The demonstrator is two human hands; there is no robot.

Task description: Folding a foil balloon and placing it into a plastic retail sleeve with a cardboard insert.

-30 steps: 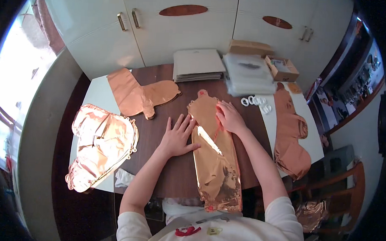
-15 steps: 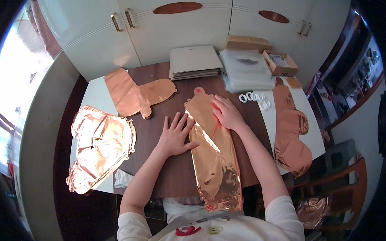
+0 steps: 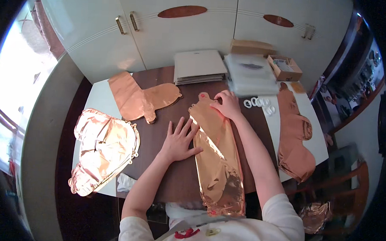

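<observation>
A long rose-gold foil balloon (image 3: 217, 159) lies flat on the dark wooden table (image 3: 169, 183), running from the table's middle down over its near edge. My left hand (image 3: 179, 139) rests flat on the table, fingers spread, touching the balloon's left edge. My right hand (image 3: 226, 104) presses down on the balloon's far end, fingers bent over the foil near its small tab.
More foil balloons lie around: one at the far left (image 3: 138, 99), a crumpled pile at the left edge (image 3: 102, 149), another on the right (image 3: 295, 139). A stack of flat sheets (image 3: 199, 66), clear bags (image 3: 250, 75), a small cardboard box (image 3: 285, 67) and white plastic rings (image 3: 259, 103) sit at the back. White cabinets (image 3: 179, 31) stand behind.
My right hand has slid up the balloon toward its far end. My left hand has stayed beside the balloon's left edge.
</observation>
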